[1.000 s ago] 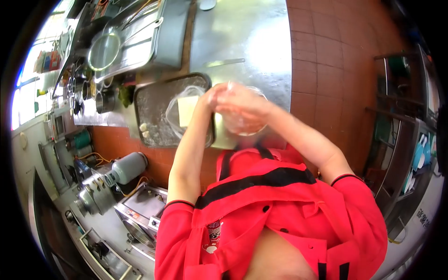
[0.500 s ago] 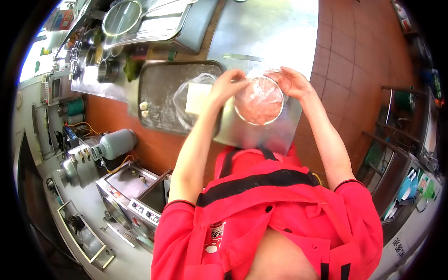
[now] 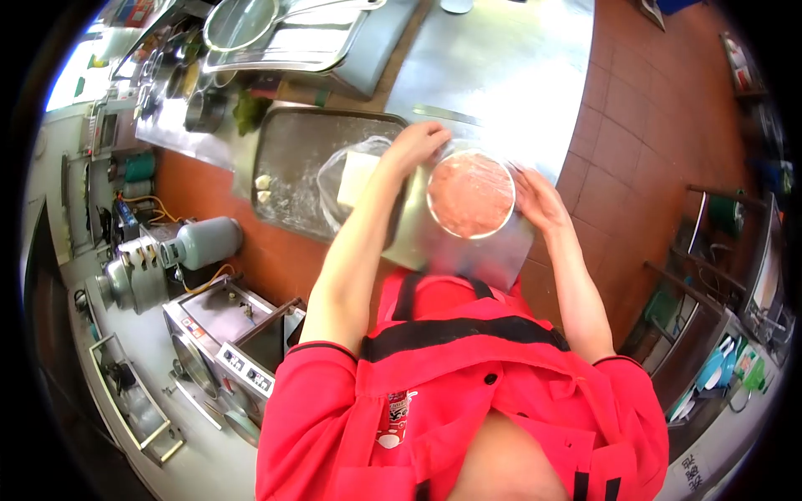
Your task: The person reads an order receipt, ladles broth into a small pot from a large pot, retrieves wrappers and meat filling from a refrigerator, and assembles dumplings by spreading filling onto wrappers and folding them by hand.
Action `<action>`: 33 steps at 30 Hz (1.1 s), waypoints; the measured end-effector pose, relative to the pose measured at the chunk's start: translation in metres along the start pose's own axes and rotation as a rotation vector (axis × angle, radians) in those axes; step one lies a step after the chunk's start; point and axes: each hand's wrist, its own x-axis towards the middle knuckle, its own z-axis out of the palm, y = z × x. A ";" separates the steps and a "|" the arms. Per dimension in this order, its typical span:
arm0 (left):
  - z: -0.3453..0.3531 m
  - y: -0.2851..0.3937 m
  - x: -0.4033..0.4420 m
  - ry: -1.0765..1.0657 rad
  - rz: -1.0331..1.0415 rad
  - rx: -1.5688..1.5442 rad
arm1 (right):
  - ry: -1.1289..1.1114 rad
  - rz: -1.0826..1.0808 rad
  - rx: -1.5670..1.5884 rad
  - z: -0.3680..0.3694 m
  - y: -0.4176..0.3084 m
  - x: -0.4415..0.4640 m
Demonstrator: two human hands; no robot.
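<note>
A round bowl (image 3: 432, 209) with a pale rim stands on the metal worktop, filled with pink minced meat (image 3: 468, 200). Clear plastic wrap (image 3: 489, 169) lies over the meat, shiny and creased toward the upper right. At the bowl's far left edge, my left hand (image 3: 420, 144) has its fingers curled and closed on the wrap's edge. My right hand (image 3: 541, 199) is against the bowl's right side, its fingers closed at the rim on the wrap; some fingertips are hidden. Left of the bowl, a pale block (image 3: 357, 179) sits in a clear plastic bag (image 3: 327, 185).
A dark, flour-dusted tray (image 3: 296, 134) holds the bagged block and small white pieces (image 3: 263, 189). A long flat strip (image 3: 447, 114) lies beyond the bowl. Pots (image 3: 203, 111) and a round strainer (image 3: 241, 23) stand far left; a gas cylinder (image 3: 209, 243) stands below.
My left hand has risen slightly and drawn off the bowl's rim; my right hand has lowered along its right side. The wrap now lies flatter over the meat. The view has shifted slightly.
</note>
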 end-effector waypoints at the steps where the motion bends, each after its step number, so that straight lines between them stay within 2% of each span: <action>1: -0.002 0.009 -0.024 0.051 -0.005 -0.147 | 0.018 0.000 0.015 -0.006 0.003 -0.012; 3: -0.008 0.003 -0.060 0.086 -0.034 -0.281 | 0.060 -0.010 0.040 -0.016 0.006 -0.034; 5: -0.002 -0.021 -0.093 0.046 -0.073 -0.453 | 0.077 0.030 0.051 0.008 0.010 -0.048; 7: 0.018 -0.049 -0.117 -0.003 -0.114 -0.704 | 0.070 0.044 -0.017 0.021 0.017 -0.047; 8: 0.027 -0.057 -0.126 -0.107 -0.114 -0.933 | 0.040 0.018 -0.038 0.023 0.022 -0.041; 10: 0.048 -0.055 -0.134 -0.085 -0.132 -1.151 | -0.019 -0.037 -0.086 0.025 0.027 -0.028; 13: 0.049 -0.041 -0.136 -0.026 -0.045 -1.249 | 0.033 0.045 -0.019 0.023 0.028 -0.008; 15: 0.042 -0.056 -0.129 0.022 0.002 -1.315 | -0.032 -0.020 -0.153 0.047 0.019 0.005; 18: 0.032 -0.064 -0.127 0.113 0.012 -1.270 | -0.060 -0.028 -0.361 0.075 0.004 0.005; 19: 0.028 -0.067 -0.131 0.107 0.047 -1.320 | -0.062 -0.044 -0.346 0.074 0.003 0.004; 22: 0.012 -0.066 -0.159 0.165 0.008 -1.106 | 0.097 -0.358 -1.010 0.085 -0.003 -0.029; 24: -0.005 -0.076 -0.180 0.184 0.041 -1.011 | 0.181 -0.605 -1.157 0.119 -0.008 -0.060; 25: -0.014 -0.084 -0.189 0.189 0.049 -0.958 | 0.162 -0.577 -1.117 0.135 -0.005 -0.070; 28: -0.041 -0.114 -0.193 0.202 0.097 -0.967 | -0.145 -0.546 -1.388 0.187 0.050 -0.056; 30: -0.057 -0.131 -0.186 0.172 0.098 -0.972 | -0.391 -0.634 -1.640 0.221 0.097 -0.023; 33: -0.087 -0.154 -0.182 0.072 0.084 -0.954 | -0.289 -0.656 -1.982 0.239 0.159 0.026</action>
